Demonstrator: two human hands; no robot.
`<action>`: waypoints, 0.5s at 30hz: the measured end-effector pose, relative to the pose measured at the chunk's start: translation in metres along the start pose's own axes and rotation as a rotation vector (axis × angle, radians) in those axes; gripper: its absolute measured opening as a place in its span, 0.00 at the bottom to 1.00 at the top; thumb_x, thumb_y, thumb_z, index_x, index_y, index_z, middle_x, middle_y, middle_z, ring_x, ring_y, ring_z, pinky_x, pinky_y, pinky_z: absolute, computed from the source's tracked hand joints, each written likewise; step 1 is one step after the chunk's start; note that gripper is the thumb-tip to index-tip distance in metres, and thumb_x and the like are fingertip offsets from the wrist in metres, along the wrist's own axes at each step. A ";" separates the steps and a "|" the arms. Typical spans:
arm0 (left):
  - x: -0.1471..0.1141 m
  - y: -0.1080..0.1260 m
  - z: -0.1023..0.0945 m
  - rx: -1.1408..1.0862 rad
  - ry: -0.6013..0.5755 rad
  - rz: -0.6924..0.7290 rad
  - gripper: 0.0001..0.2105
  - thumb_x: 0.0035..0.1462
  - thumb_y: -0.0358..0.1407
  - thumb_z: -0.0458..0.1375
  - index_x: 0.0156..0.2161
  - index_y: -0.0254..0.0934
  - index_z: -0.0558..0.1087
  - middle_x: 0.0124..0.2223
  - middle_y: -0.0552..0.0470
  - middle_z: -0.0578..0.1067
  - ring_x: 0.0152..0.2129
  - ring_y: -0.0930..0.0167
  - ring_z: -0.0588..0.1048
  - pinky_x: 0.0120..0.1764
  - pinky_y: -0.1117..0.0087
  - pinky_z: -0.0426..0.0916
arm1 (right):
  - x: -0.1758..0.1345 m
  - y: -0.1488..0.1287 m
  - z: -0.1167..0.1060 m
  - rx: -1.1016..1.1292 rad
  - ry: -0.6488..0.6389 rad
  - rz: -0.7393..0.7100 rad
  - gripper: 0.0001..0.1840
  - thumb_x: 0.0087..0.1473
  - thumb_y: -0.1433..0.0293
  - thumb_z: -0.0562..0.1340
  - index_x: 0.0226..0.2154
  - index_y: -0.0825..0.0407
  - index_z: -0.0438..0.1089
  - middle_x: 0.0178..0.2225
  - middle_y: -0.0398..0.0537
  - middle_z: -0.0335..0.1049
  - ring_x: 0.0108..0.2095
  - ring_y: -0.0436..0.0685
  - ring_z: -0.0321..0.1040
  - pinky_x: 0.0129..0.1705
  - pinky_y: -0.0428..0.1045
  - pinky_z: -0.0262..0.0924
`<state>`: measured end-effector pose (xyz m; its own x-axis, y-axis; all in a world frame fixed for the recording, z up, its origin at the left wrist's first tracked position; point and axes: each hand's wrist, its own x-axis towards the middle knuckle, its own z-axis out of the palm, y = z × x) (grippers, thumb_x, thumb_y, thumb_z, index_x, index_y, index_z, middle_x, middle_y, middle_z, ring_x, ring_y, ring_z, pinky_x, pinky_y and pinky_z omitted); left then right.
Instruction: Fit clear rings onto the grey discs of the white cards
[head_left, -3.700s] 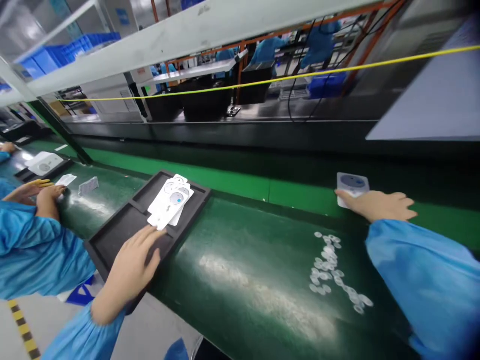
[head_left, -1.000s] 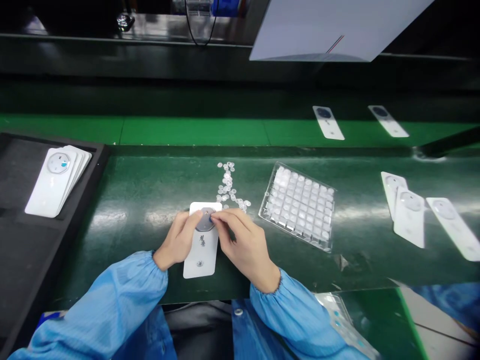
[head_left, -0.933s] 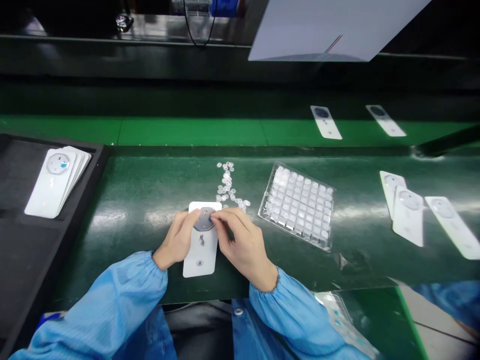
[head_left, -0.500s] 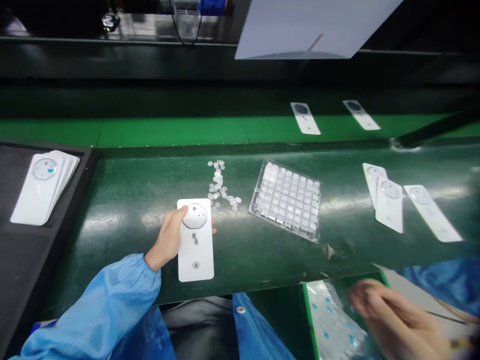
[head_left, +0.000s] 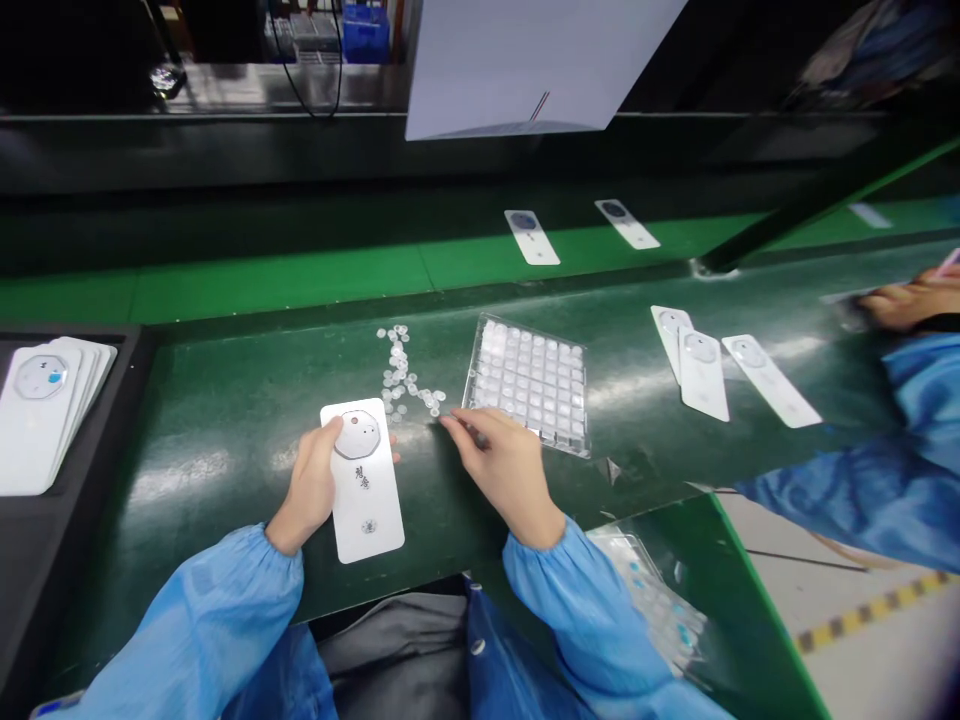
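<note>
My left hand (head_left: pixel 309 480) grips a white phone-shaped panel (head_left: pixel 367 520) by its left edge, thumb on top near the octagonal camera area and fingertips showing past the right edge. Dark printed characters and a small round emblem mark its face. My right hand (head_left: pixel 502 460) is at the near end of a scatter of small clear round discs (head_left: pixel 397 378), thumb and forefinger close together; anything between the fingertips is too small to make out. Just behind that hand lies a clear plastic tray (head_left: pixel 529 375) with rows of white round pieces, partly covered by the hand.
A black tray at left holds a stack of similar white panels (head_left: pixel 37 420). More panels (head_left: pixel 703 375) lie at right, and two (head_left: pixel 532 240) on the green strip behind. A co-worker's hand (head_left: pixel 915 300) is at far right. Plastic bags (head_left: pixel 660 600) lie below right.
My right hand has come from the lower right, over the bags, to the discs beside the clear tray. My left hand still holds the panel. The view has swung right, revealing a co-worker's hand.
</note>
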<state>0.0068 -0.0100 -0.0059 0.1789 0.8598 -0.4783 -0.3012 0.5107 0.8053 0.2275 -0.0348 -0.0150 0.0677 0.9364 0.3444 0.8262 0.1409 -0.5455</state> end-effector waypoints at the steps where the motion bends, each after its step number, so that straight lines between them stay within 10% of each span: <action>1: 0.000 0.000 0.000 -0.004 0.005 0.008 0.29 0.52 0.54 0.62 0.41 0.25 0.78 0.36 0.35 0.83 0.34 0.49 0.83 0.31 0.60 0.77 | 0.012 -0.003 0.009 -0.034 -0.040 -0.006 0.12 0.64 0.65 0.61 0.38 0.52 0.79 0.33 0.52 0.79 0.29 0.58 0.74 0.35 0.52 0.66; 6: -0.002 -0.003 -0.001 0.007 -0.018 0.084 0.33 0.58 0.56 0.60 0.59 0.30 0.70 0.42 0.38 0.83 0.33 0.54 0.83 0.32 0.60 0.77 | 0.035 0.003 0.019 -0.107 -0.166 0.069 0.13 0.62 0.70 0.59 0.31 0.53 0.78 0.30 0.53 0.78 0.30 0.60 0.74 0.35 0.52 0.64; 10: -0.002 -0.011 -0.009 0.197 0.029 0.369 0.34 0.67 0.48 0.56 0.73 0.46 0.50 0.53 0.44 0.79 0.41 0.59 0.82 0.42 0.59 0.78 | 0.037 0.000 0.005 0.313 -0.154 0.318 0.15 0.61 0.59 0.63 0.32 0.53 0.75 0.24 0.49 0.75 0.24 0.56 0.71 0.27 0.50 0.64; 15: -0.002 -0.013 -0.012 0.608 0.021 0.607 0.17 0.68 0.40 0.56 0.59 0.42 0.74 0.52 0.47 0.81 0.44 0.63 0.81 0.48 0.62 0.75 | 0.028 -0.032 -0.001 0.916 -0.378 0.514 0.23 0.55 0.49 0.68 0.27 0.53 0.71 0.19 0.41 0.68 0.16 0.47 0.60 0.17 0.43 0.54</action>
<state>-0.0006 -0.0178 -0.0193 0.1304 0.9869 0.0947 0.2165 -0.1216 0.9687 0.2030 -0.0133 0.0129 -0.0201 0.9672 -0.2534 0.0143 -0.2531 -0.9673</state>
